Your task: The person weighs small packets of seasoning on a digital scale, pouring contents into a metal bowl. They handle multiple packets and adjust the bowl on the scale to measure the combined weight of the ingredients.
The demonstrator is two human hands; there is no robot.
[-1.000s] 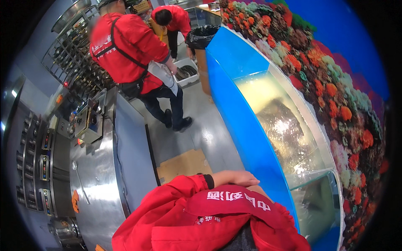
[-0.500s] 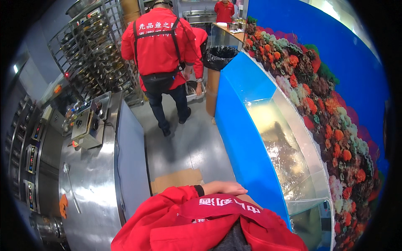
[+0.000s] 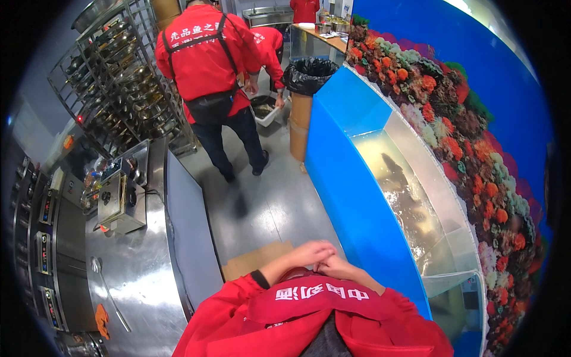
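Note:
My left hand and my right hand meet in front of my red apron. Their fingers are curled and pressed against each other, with the left knuckles uppermost. No object shows in either hand, though the fingertips are partly hidden. Red sleeves cover both my arms. Ahead, a person in a red jacket stands with their back to me, and another person bends with a hand on a white tub that holds something dark.
On the left runs a steel counter with a ladle, an orange cloth and a boxy appliance. A blue-sided water tank curves along the right. Cardboard lies on the floor; a black-lined bin stands farther on.
My two hands have come together and now show more fully; before, the right one was mostly hidden. The view has shifted slightly. The person ahead stays beside the tub, which shows more.

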